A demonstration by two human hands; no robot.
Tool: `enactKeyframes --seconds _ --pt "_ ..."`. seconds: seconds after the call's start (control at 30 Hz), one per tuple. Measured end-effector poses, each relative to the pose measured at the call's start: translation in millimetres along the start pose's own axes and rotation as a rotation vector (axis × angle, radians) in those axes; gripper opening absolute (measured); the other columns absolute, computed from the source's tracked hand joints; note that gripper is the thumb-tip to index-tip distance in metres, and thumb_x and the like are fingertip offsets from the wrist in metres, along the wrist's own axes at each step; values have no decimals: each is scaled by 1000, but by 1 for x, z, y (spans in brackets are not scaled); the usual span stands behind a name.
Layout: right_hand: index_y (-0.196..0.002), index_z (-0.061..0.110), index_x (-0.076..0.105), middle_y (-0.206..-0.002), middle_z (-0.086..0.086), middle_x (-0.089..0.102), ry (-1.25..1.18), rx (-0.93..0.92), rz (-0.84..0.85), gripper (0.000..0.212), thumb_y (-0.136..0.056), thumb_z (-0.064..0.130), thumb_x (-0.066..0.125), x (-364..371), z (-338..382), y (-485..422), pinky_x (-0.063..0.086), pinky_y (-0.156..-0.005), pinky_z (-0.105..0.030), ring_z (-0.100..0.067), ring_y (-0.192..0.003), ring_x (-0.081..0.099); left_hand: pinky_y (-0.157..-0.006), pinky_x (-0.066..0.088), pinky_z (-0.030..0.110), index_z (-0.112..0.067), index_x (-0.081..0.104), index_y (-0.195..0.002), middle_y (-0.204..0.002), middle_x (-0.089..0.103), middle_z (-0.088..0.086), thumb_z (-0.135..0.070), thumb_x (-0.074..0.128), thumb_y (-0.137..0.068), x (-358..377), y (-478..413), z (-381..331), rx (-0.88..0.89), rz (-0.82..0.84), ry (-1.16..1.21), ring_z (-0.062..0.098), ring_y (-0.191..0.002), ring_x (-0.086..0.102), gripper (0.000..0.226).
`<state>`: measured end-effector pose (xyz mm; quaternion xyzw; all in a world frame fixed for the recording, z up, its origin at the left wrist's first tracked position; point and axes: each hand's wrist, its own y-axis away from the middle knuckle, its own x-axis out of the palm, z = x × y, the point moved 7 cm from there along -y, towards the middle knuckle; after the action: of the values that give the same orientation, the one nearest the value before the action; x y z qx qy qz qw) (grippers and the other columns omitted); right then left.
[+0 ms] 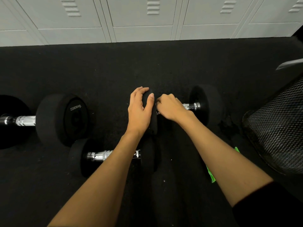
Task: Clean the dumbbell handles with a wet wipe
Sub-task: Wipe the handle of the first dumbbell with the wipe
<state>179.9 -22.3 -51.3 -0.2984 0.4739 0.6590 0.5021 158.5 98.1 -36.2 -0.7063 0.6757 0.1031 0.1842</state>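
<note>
Reaching down to the black floor, the left grip cups the left head of the far dumbbell, fingers curved over its rim; the right grip is curled tight round that dumbbell's chrome handle, hard against the left one; whether a wipe is under those fingers, I cannot tell; a second dumbbell lies nearer; a bigger dumbbell sits left; green packet beside the right forearm; mesh bin far right.
</note>
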Motion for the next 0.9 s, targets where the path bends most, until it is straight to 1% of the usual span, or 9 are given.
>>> enactKeyframes --seconds 0.1,0.17,0.23,0.3,0.4,0.47,0.63,0.77,0.9 --pt "-108 8 64 -111 -21 61 -1 -7 -61 30 -94 20 40 -2 6 10 42 -75 -37 -41 -102 57 -82 26 -9 -21 55 -125 -134 45 -5 -32 50 -97 1 -2 1 -11 19 -4 3 -121 43 31" --pt "-114 8 63 -113 -17 63 41 -131 -182 30 -93 11 42 1 11 29 41 -87 -38 -36 -108 56 -82 27 -8 -21 55 -125 -133 46 -5 -32 50 -97 1 -3 2 -15 16 6 3 -121 44 30" --pt "-132 5 52 -133 -15 55 83 -237 -230 44 -90 1 41 11 12 48 31 -108 -34 -30 -128 45 -82 27 -8 -21 55 -124 -133 46 -5 -31 50 -97 0 -4 2 -9 4 9 3 -121 44 30" --pt "-137 4 46 -141 -15 48 84 -240 -227 49 -89 -1 41 14 8 51 24 -114 -34 -28 -136 37 -82 27 -8 -21 55 -124 -133 46 -5 -31 50 -97 0 -3 3 -8 -4 16 3 -122 44 30" --pt "-115 10 64 -114 -18 64 -19 -126 -186 32 -91 11 42 0 6 34 43 -89 -40 -37 -109 57 -84 29 -6 -22 54 -125 -134 45 -6 -33 50 -97 1 -1 4 -13 8 18 3 -123 43 31" --pt "-113 12 63 -109 -16 62 -15 -7 -33 31 -92 22 43 -5 4 12 42 -75 -37 -37 -99 58 -89 31 0 -23 54 -126 -134 45 -6 -33 50 -97 1 0 4 -9 17 16 4 -124 43 31" --pt "-99 14 56 -113 -14 57 -65 111 303 20 -93 25 40 -1 2 -24 45 -84 -42 -30 -97 57 -91 33 3 -23 54 -124 -132 45 -7 -32 51 -96 1 -1 4 -15 28 47 4 -122 45 29" --pt "-94 11 57 -106 -13 60 -89 82 267 20 -91 21 40 3 -1 -22 46 -80 -41 -30 -92 58 -89 35 4 -24 54 -124 -132 45 -8 -33 51 -96 2 0 4 -18 26 59 3 -120 46 29" --pt "-112 17 65 -108 -14 63 -90 -21 108 33 -89 14 41 1 1 0 49 -81 -40 -33 -98 59 -93 35 6 -23 54 -124 -131 46 -7 -33 51 -96 1 -1 5 -5 11 47 5 -121 46 30"
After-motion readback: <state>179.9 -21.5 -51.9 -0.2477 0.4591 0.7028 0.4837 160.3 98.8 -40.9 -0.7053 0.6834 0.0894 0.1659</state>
